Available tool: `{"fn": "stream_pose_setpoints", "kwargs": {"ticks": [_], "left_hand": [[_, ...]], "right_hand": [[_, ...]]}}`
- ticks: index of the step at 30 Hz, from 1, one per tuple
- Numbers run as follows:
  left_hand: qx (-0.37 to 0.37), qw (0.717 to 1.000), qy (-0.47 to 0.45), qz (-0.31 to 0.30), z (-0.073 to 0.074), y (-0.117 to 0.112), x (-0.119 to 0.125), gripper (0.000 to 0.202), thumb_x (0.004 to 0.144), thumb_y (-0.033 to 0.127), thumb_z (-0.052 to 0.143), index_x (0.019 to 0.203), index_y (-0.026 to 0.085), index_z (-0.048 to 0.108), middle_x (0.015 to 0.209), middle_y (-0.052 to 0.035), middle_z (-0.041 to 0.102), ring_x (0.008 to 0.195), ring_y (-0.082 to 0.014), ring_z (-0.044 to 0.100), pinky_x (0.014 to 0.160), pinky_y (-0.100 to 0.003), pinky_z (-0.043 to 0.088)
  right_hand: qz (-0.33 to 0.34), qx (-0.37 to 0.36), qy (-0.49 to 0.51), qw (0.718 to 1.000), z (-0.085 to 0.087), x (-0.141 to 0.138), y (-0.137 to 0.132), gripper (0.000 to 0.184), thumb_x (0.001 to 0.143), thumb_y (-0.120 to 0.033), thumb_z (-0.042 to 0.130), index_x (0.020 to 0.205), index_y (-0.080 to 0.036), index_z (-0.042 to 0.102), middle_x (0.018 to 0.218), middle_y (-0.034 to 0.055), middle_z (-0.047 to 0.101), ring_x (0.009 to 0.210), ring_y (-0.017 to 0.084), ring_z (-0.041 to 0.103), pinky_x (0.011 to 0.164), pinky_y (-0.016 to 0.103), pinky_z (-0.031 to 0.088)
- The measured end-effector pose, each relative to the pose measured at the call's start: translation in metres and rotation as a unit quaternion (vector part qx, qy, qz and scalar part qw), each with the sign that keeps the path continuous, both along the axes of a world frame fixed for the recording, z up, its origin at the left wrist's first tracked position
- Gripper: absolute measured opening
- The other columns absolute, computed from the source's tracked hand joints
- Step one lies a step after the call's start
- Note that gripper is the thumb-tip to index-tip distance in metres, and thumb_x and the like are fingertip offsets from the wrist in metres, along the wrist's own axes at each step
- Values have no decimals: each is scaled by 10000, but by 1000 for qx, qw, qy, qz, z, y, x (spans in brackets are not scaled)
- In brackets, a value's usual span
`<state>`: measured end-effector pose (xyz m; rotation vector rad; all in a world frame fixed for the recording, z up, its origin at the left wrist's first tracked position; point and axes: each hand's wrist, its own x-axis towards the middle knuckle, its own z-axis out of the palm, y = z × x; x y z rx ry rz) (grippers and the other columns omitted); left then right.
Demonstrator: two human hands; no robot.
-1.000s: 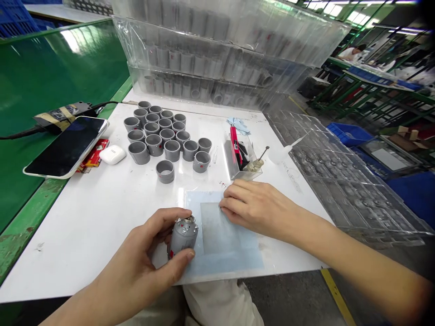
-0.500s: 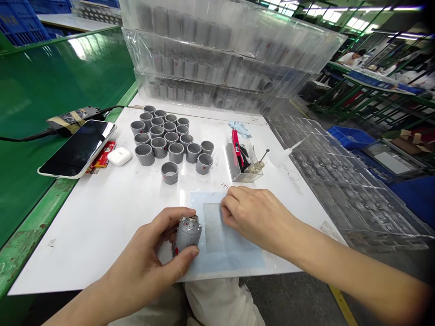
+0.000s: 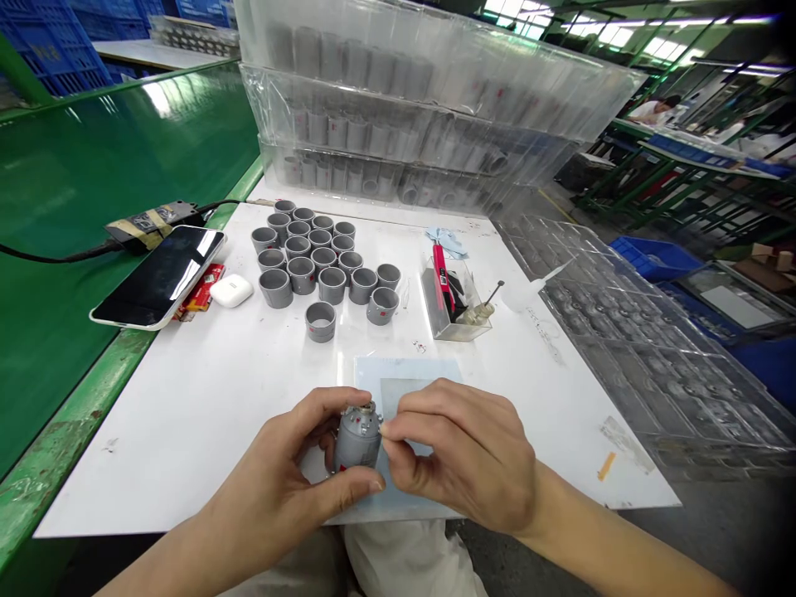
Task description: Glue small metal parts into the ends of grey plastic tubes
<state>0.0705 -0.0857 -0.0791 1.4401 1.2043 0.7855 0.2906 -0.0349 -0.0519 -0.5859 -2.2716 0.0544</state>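
Note:
My left hand (image 3: 292, 481) is wrapped around a small grey cylindrical motor (image 3: 356, 439) with a metal top end, holding it upright just above the table's near edge. My right hand (image 3: 460, 452) is closed in a pinch right beside the motor's upper right side; what the fingertips hold, if anything, is too small to make out. Both hands are over a pale blue mat (image 3: 410, 377) on the white table (image 3: 205, 390).
Several grey rings (image 3: 323, 261) stand clustered at the table's back. A clear box with a red tool (image 3: 453, 303) is on the right. A phone (image 3: 158, 278), a white earbud case (image 3: 230, 290), stacked clear trays (image 3: 423, 124) and a clear tray (image 3: 652, 348) surround the table.
My right hand left the blue mat and came back toward me, pinched, to the motor's right side. The left hand kept hold of the motor. The camera view shifted slightly.

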Motion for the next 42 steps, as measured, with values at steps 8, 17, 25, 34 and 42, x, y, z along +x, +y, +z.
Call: {"fn": "stream_pose_setpoints", "kwargs": {"ticks": [8, 17, 25, 34, 42], "left_hand": [[3, 1000, -9, -5, 3, 1, 0, 495, 841, 395, 814, 1283, 321, 603, 1083, -5, 721, 914, -202, 636, 770, -292, 541], [1, 1000, -11, -12, 3, 2, 1, 504, 842, 398, 814, 1290, 320, 599, 978, 18, 687, 841, -182, 593, 750, -281, 521], [0, 1000, -18, -13, 1, 1, 2, 506, 843, 397, 815, 1297, 329, 601, 1071, 8, 717, 933, -204, 628, 809, -299, 522], [-1, 1000, -19, -18, 1, 2, 2, 520, 838, 388, 821, 1306, 332, 600, 992, 26, 690, 853, -178, 598, 768, -282, 519], [10, 1000, -20, -16, -3, -2, 1, 501, 851, 413, 812, 1299, 381, 590, 1002, 45, 697, 870, -173, 614, 780, -275, 522]], "right_hand": [[-19, -13, 12, 1000, -3, -8, 2, 173, 813, -71, 721, 925, -191, 666, 774, 28, 711, 617, 133, 628, 564, 270, 527], [-25, -11, -12, 1000, -2, -6, -3, 166, 810, -79, 753, 915, -178, 670, 780, 25, 719, 640, 129, 609, 579, 276, 524], [-25, 7, -37, 999, 1, -4, -4, 182, 796, -75, 780, 923, -153, 676, 789, 38, 718, 650, 138, 584, 591, 293, 509], [-22, 9, -26, 999, 1, -5, -4, 163, 785, -50, 790, 890, -127, 693, 782, 42, 708, 646, 133, 575, 571, 290, 493], [-10, -14, -39, 999, 6, -3, -6, 189, 802, -58, 780, 970, -127, 729, 811, 46, 732, 647, 140, 581, 561, 301, 497]]}}
